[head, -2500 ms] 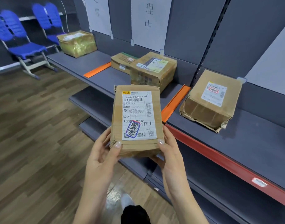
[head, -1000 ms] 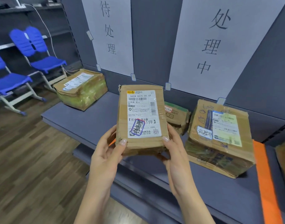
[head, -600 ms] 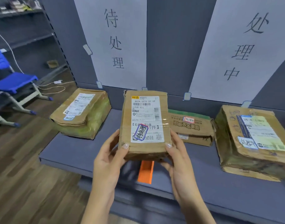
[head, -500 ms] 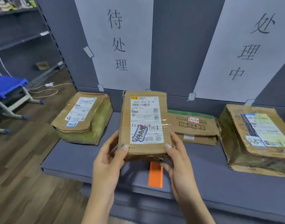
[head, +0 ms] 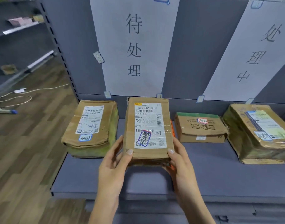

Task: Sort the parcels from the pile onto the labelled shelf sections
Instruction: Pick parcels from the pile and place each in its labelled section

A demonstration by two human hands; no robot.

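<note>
At the left of the frame a taped parcel [head: 91,128] already lies on the grey shelf [head: 90,183], below the left-hand paper sign [head: 133,46]. Just right of it the left hand [head: 112,165] grips the near left corner of the held parcel [head: 148,130], thumb on top; the right hand [head: 180,162] clasps the opposite corner the same way. That parcel is at mid-frame, label up, and its shadow on the shelf suggests it is not yet set down. Its hand-written sticker looks to match the sign above, though the scrawl is too blurred for me to be sure. An orange divider [head: 171,128] peeks out past its right edge. Beyond that a flat box [head: 201,128] and a larger parcel [head: 258,131] sit under the second sign [head: 255,54]. I'd judge this the placing step. The next move calls for lowering the parcel into the gap left of the divider, clear of its neighbour, then letting go.
</note>
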